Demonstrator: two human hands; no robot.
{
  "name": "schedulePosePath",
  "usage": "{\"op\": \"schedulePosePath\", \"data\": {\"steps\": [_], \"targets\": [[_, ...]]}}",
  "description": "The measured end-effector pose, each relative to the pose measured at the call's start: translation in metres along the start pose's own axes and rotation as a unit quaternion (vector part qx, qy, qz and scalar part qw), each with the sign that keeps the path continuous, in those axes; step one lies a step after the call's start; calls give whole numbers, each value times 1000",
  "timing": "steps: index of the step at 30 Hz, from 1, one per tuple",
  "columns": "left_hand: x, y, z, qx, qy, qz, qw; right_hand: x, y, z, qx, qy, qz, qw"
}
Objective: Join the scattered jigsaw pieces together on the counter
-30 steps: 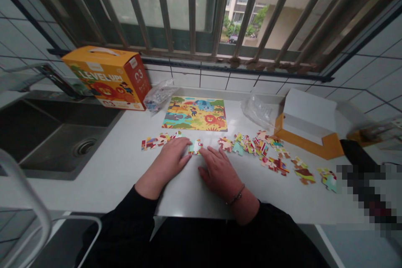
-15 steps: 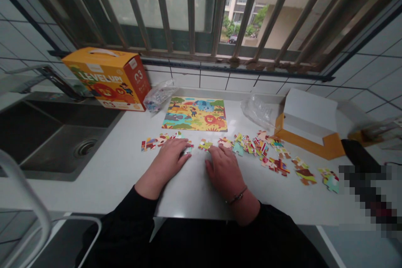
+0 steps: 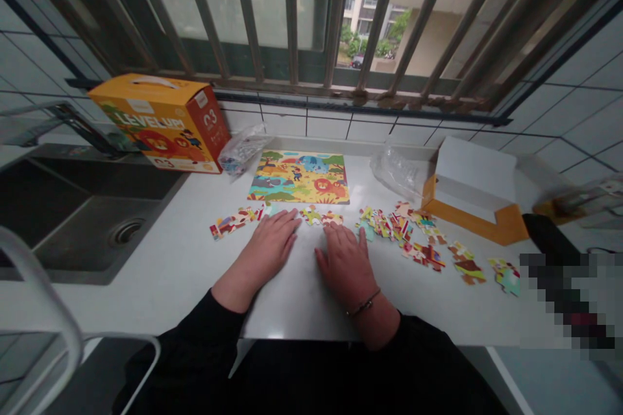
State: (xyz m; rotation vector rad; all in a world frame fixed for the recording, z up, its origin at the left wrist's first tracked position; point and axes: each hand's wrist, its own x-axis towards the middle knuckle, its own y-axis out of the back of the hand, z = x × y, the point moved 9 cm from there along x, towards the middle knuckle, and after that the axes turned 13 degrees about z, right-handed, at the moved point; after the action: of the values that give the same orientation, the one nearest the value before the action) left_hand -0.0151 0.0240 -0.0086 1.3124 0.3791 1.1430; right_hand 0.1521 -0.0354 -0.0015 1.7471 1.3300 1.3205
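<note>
My left hand (image 3: 273, 241) lies flat on the white counter, fingers stretched out over the right end of a row of joined puzzle pieces (image 3: 237, 222). Its fingertips hide part of that row. My right hand (image 3: 348, 259) rests palm down with fingers spread, the fingertips at the lower edge of a pinkish puzzle piece (image 3: 333, 217). Just left of that, between the hands, sits a yellow-green puzzle piece (image 3: 310, 214); whether the two are joined I cannot tell. Beyond the hands lies a picture sheet (image 3: 299, 177) with animals. Loose puzzle pieces (image 3: 389, 224) are heaped to the right.
At the back left stands an orange puzzle box (image 3: 160, 126), beside a plastic bag (image 3: 243, 150). Another clear bag (image 3: 395, 172) and an opened box (image 3: 479, 191) are at the right. A sink (image 3: 97, 220) borders the counter on the left. Barred windows rise behind.
The pinkish piece has moved left, close to the yellow-green piece. The joined row on the left now slants more. My right fingers have spread, and the view has shifted slightly.
</note>
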Motion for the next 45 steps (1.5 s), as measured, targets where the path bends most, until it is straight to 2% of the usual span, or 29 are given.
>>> {"op": "schedulePosePath", "data": {"steps": [3, 5, 8, 12, 16, 19, 23, 29, 34, 38, 41, 45], "targets": [[5, -10, 20, -37, -31, -27, 998, -1, -3, -7, 22, 27, -16, 999], [9, -15, 24, -38, -32, -37, 998, -1, -3, -8, 27, 33, -16, 999], [13, -17, 18, -9, -8, -34, 999, 0, -2, -8, 25, 33, -20, 999], [12, -7, 8, 34, 30, 3, 999, 1, -2, -10, 38, 40, -37, 998], [10, -7, 16, 11, 12, -7, 1000, -1, -5, -16, 60, 66, -57, 994], [9, -12, 24, -17, -12, -31, 999, 1, -3, -8, 43, 48, -33, 997], [8, -13, 26, -24, -23, -32, 999, 3, 1, 8, 15, 8, 9, 1000], [6, -17, 40, -48, -60, -38, 996, 3, -3, 6, 32, 23, 4, 999], [7, -22, 47, -42, -42, -39, 997, 3, 4, 15, 14, -31, 31, 999], [9, -18, 47, -27, -35, -28, 999, 1, 6, 22, -28, -66, 41, 997], [12, -11, 42, 2, -19, -10, 1000, 0, 2, 21, -30, -60, 35, 997], [14, 1, 29, 69, 34, 14, 997, 1, -1, 18, -24, -33, 25, 999]]}}
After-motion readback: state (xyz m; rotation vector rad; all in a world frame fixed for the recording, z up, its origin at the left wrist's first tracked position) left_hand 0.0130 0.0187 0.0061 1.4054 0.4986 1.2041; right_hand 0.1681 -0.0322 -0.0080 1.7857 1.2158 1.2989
